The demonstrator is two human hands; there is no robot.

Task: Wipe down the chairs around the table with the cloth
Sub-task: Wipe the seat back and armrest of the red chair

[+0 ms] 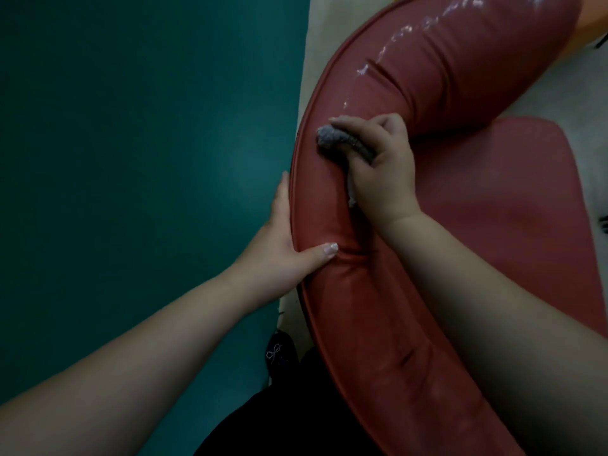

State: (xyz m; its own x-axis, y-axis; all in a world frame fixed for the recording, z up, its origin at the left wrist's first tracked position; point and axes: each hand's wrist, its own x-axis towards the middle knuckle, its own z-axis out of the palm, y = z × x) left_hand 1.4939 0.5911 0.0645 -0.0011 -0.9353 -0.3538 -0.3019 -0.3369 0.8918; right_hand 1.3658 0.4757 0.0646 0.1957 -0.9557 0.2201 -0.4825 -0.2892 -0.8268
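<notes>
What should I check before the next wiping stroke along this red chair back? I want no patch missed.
1. Cloth gripped by the right hand: ok.
2. Cloth touching the backrest: ok.
3. Left hand steadying the backrest's outer edge, thumb on top: ok.
4. Wet streaks on the far stretch of the backrest, suggesting it is already wiped: ok.
5. Near stretch by the forearms wiped: cannot tell.
6. Seat wiped: cannot tell.
</notes>
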